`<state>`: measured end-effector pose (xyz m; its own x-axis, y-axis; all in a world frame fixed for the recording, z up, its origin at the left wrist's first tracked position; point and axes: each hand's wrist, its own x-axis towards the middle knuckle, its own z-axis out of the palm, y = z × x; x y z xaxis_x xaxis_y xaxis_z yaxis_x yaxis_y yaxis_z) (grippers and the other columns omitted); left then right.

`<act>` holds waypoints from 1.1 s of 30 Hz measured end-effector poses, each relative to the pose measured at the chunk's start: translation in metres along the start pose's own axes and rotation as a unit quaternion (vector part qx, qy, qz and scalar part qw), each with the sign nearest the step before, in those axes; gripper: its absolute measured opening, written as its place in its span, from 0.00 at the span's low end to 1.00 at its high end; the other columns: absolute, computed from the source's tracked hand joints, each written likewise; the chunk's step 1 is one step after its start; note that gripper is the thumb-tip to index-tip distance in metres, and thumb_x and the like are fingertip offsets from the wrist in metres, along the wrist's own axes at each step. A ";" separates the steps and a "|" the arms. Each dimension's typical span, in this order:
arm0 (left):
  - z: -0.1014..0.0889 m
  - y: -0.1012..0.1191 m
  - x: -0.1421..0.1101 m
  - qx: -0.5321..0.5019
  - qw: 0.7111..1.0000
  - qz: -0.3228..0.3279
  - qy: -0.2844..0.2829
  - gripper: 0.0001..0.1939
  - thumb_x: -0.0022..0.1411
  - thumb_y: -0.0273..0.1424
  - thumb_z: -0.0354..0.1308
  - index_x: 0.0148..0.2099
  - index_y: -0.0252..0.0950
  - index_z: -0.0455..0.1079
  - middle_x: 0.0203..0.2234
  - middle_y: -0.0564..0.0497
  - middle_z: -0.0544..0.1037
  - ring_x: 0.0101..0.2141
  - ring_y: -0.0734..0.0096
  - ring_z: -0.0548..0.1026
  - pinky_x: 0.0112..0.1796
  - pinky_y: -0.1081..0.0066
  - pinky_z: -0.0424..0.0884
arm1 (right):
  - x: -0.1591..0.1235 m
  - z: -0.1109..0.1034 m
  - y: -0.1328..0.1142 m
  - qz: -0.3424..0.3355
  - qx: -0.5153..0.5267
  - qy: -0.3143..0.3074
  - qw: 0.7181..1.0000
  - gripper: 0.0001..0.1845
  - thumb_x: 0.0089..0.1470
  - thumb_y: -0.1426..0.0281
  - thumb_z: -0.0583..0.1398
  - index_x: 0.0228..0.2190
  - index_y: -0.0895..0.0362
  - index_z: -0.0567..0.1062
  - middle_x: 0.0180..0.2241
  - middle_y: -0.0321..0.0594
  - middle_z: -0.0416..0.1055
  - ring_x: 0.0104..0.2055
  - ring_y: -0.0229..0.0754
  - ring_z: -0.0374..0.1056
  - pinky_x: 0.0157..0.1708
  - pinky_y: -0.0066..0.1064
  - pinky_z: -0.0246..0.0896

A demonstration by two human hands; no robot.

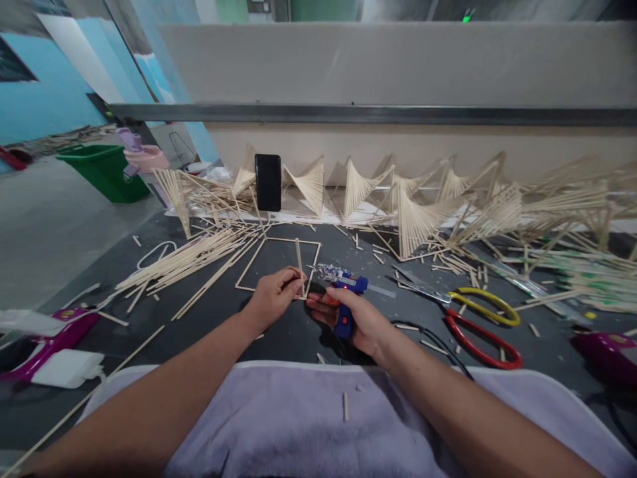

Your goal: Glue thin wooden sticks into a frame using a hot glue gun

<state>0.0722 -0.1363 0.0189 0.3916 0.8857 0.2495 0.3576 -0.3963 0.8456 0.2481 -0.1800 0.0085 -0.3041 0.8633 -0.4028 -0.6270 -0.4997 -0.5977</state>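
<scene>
In the middle of the dark table lies a square frame of thin wooden sticks [250,265]. My left hand [276,295] pinches a wooden stick [300,259] that stands nearly upright at the frame's near right corner. A blue hot glue gun [345,318] is in my right hand [363,322], its fingers wrapped round the handle. The gun's nozzle, wrapped in crumpled foil, points left, close to the upright stick. A clear glue stick [383,291] juts from its back end.
Scissors [485,309] with yellow and red handles lie at right. Loose sticks [199,255] are piled at left. Twisted stick models [413,226] line the back, beside an upright phone [267,182]. A green bin [109,172] stands on the floor.
</scene>
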 end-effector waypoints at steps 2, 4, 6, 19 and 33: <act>0.000 0.000 0.000 -0.001 1.000 -0.001 0.000 0.12 0.59 0.35 0.47 0.36 0.33 0.68 0.32 0.50 0.72 0.27 0.76 0.72 0.30 0.76 0.72 | 0.000 0.000 0.000 -0.001 0.000 0.000 1.000 0.05 0.47 0.71 0.59 0.25 0.61 0.72 0.33 0.44 0.75 0.38 0.42 0.71 0.47 0.39 0.60; 0.000 -0.001 0.000 -0.001 1.000 0.001 -0.002 0.12 0.59 0.35 0.47 0.36 0.33 0.68 0.32 0.49 0.72 0.28 0.76 0.72 0.30 0.76 0.72 | 0.000 0.001 -0.001 -0.001 -0.002 0.002 1.000 0.05 0.47 0.71 0.59 0.25 0.61 0.72 0.33 0.44 0.75 0.37 0.42 0.71 0.47 0.40 0.60; 0.000 -0.001 -0.001 -0.002 1.000 0.002 0.000 0.12 0.59 0.35 0.47 0.35 0.33 0.68 0.33 0.49 0.72 0.28 0.76 0.72 0.31 0.76 0.72 | 0.000 0.001 -0.001 0.000 -0.002 0.001 1.000 0.04 0.47 0.71 0.59 0.25 0.61 0.72 0.33 0.44 0.75 0.37 0.42 0.71 0.47 0.40 0.60; -0.001 -0.003 0.000 0.014 1.000 0.006 -0.004 0.12 0.59 0.35 0.47 0.34 0.34 0.68 0.33 0.50 0.72 0.29 0.76 0.72 0.31 0.75 0.72 | 0.000 -0.001 0.001 -0.003 -0.003 -0.008 1.000 0.05 0.47 0.71 0.59 0.27 0.60 0.73 0.34 0.44 0.75 0.38 0.42 0.71 0.48 0.40 0.58; -0.001 -0.004 0.000 0.021 1.000 0.023 0.003 0.12 0.59 0.34 0.46 0.34 0.34 0.68 0.33 0.49 0.73 0.29 0.76 0.72 0.30 0.76 0.72 | 0.001 -0.001 0.001 -0.005 -0.005 0.001 1.000 0.05 0.46 0.71 0.60 0.28 0.60 0.73 0.34 0.43 0.75 0.38 0.41 0.71 0.47 0.39 0.60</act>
<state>0.0700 -0.1346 0.0158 0.4045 0.8671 0.2908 0.3745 -0.4471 0.8123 0.2473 -0.1797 0.0068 -0.2961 0.8685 -0.3974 -0.6225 -0.4911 -0.6094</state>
